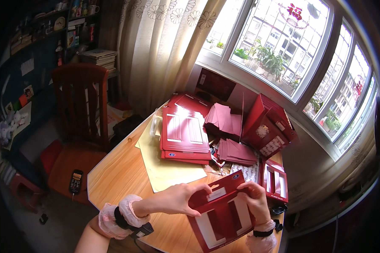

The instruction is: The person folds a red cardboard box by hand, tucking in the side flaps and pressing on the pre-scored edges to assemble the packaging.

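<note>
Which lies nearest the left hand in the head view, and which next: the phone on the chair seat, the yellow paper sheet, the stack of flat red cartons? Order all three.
From the left hand:
1. Yellow paper sheet, just beyond it.
2. Stack of flat red cartons, farther up the table.
3. Phone, far left, on the chair seat.

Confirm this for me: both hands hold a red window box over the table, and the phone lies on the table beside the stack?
Not quite. Both hands do hold the red window box, but the head view shows the phone lying on the wooden chair's seat, not the table.
</note>
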### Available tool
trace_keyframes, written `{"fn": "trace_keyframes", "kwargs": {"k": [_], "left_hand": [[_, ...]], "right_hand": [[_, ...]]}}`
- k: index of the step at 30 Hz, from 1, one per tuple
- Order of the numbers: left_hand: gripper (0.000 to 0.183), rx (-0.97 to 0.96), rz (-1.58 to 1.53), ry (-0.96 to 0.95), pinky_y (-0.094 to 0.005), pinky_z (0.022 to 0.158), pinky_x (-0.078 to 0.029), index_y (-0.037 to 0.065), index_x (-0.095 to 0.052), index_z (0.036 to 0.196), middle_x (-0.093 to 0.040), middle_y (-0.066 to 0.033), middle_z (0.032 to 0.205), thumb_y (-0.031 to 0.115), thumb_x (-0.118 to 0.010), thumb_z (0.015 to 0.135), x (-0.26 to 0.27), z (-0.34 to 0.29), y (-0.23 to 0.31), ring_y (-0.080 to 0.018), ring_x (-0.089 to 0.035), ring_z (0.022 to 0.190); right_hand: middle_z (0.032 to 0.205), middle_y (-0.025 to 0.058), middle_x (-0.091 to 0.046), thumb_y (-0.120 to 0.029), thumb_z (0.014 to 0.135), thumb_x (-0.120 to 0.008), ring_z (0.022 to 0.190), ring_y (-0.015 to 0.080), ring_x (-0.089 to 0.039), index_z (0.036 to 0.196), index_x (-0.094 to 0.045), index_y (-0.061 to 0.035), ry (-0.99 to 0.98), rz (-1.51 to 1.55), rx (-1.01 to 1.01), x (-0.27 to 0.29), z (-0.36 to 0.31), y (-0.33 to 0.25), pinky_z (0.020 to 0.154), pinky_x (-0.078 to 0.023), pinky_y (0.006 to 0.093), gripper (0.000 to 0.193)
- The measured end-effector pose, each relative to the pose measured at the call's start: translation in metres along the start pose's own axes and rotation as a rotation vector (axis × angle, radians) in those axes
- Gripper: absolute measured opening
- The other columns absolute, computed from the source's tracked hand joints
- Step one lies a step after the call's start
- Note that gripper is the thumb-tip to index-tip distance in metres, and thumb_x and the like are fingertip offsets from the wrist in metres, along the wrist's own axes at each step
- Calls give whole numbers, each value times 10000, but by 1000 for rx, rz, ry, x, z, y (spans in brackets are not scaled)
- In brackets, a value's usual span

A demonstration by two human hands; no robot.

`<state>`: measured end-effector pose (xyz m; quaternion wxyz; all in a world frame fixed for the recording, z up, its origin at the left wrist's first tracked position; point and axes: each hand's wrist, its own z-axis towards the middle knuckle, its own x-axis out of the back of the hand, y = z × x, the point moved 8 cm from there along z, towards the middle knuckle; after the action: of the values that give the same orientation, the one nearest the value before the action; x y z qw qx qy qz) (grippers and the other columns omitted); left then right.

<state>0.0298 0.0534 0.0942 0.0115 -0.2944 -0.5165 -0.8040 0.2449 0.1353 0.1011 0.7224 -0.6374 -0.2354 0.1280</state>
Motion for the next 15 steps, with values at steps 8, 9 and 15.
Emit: {"fn": "trace_keyframes", "kwargs": {"k": [8,9,15], "left_hand": [[591,-178,-346,502,-332,855,-618,76,-559,1273,-597,-139,1270,-14,-841,762,31,-3,15,-202,-688,1008],[591,-188,-343,494,-332,855,-618,76,-559,1273,-597,-139,1270,-14,-841,762,33,0,15,-202,-688,1008],[260,-379,7,463,-355,844,-582,43,-706,1126,-687,-118,1164,4,-747,872,31,-4,35,-281,-704,1005]], "right_hand": [[995,17,-626,94,800,-708,955,122,-595,993,-638,-34,333,-13,406,57,-16,-31,865,-471,261,242],[977,25,-637,88,794,-726,920,124,-604,964,-639,-26,376,-40,505,55,-23,-41,836,-483,262,223],[950,59,-676,94,794,-761,857,137,-640,890,-698,14,282,-109,479,34,-23,-36,776,-513,270,140]]}}
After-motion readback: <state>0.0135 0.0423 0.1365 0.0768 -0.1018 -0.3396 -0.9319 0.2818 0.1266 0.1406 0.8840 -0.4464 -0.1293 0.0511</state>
